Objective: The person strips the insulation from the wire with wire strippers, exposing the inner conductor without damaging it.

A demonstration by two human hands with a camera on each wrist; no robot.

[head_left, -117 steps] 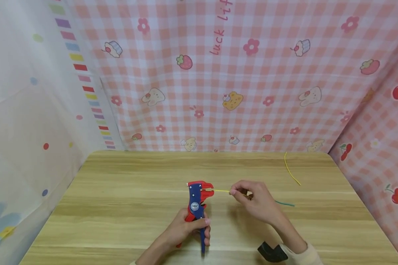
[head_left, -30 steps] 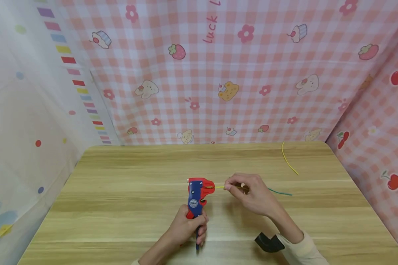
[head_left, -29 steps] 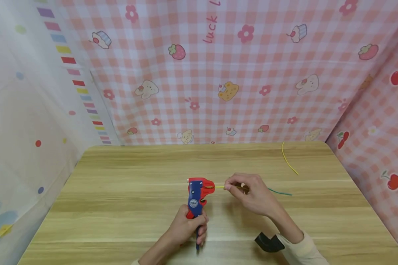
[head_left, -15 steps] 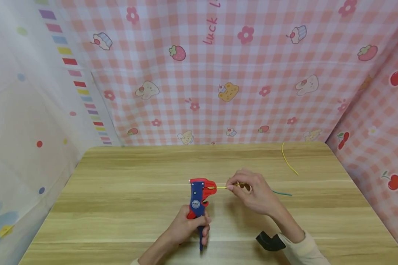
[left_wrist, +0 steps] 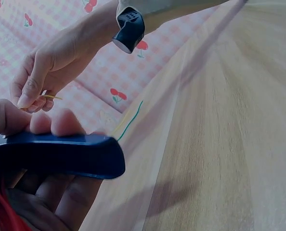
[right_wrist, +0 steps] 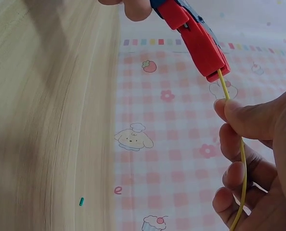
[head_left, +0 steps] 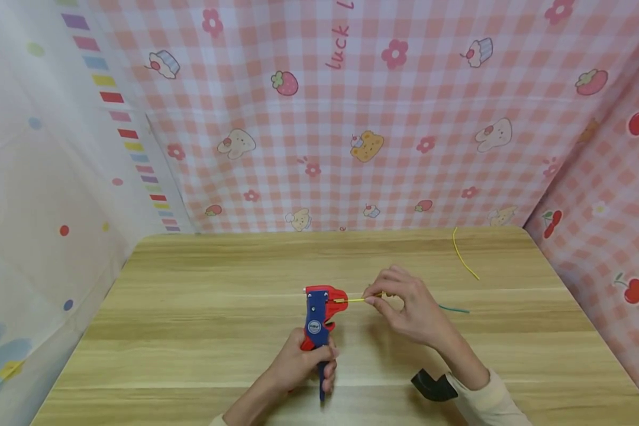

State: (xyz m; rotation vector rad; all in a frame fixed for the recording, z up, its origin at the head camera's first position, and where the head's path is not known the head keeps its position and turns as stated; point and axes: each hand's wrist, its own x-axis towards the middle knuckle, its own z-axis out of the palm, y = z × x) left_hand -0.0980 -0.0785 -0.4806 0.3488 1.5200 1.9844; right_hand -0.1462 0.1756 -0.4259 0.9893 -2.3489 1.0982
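My left hand (head_left: 307,362) grips the handles of a blue and red wire stripper (head_left: 316,313), held above the table with its red nose facing right. The jaws of the stripper are together on the end of a yellow wire (head_left: 354,300). Between thumb and forefinger, my right hand (head_left: 410,305) pinches this wire a short way from the nose. In the right wrist view the wire (right_wrist: 243,163) runs on past the curled fingers and out at the bottom. The left wrist view shows the blue handle (left_wrist: 61,156) across my left fingers.
A second yellow wire (head_left: 462,254) lies at the table's back right. A green wire (head_left: 454,309) lies partly behind my right hand. The right wrist view shows a tiny green piece (right_wrist: 81,201) on the wooden table (head_left: 191,296). Patterned cloths (head_left: 319,118) hang around it.
Since the oldest frame, the stripper's jaws have come together on the yellow wire. Over the last second, stripper and right hand shift slightly right; the right hand's fingers rise a little.
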